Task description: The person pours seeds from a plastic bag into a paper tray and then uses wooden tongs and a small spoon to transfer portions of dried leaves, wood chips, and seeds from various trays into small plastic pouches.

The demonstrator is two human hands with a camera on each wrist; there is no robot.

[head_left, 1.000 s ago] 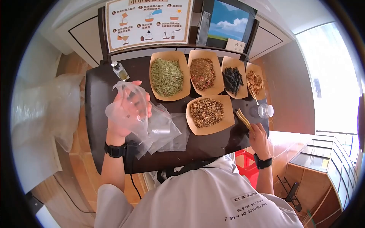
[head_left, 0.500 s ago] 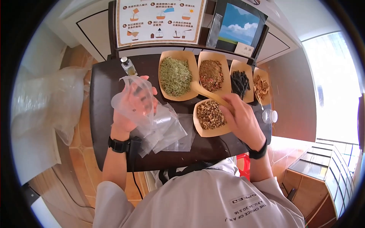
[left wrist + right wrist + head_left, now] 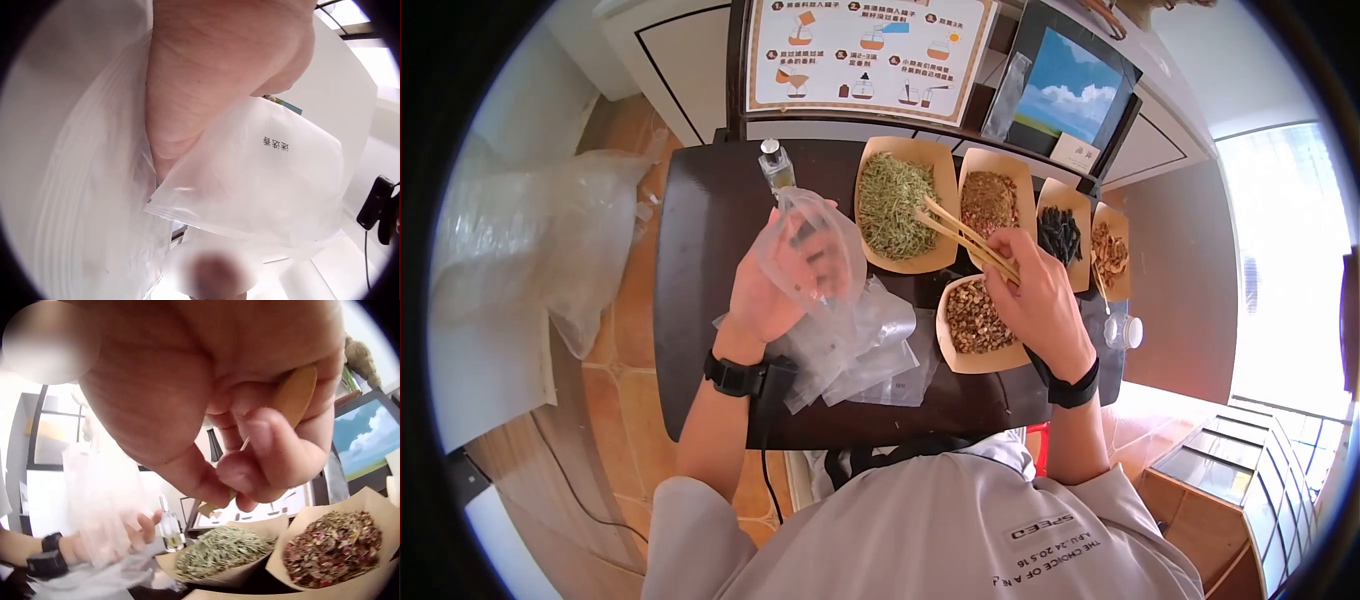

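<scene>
My left hand (image 3: 758,295) holds a clear plastic bag (image 3: 840,250), its fingers showing through the film. In the left wrist view, small dark print marks a bag (image 3: 281,181) beside the hand. My right hand (image 3: 1040,305) grips wooden tongs (image 3: 972,243) by their back end. The tongs' tips stand slightly apart over the right side of the dried green herb (image 3: 895,205), which fills a paper tray (image 3: 945,165). Right of it is a tray of reddish-brown crumbled herb (image 3: 990,200). Brown chopped pieces (image 3: 975,318) fill a nearer tray, just left of my right hand.
Several flat plastic bags (image 3: 890,340) lie by my left wrist. A small glass bottle (image 3: 776,165) stands at the back left. Dark strips (image 3: 1058,235) and tan slices (image 3: 1108,255) sit in trays at right, near a clear jar (image 3: 1122,331). An instruction sheet (image 3: 865,60) stands behind.
My right hand has come from the table's right edge over the trays, bringing the tongs to the green herb. The left hand still holds the bag; the head view has shifted.
</scene>
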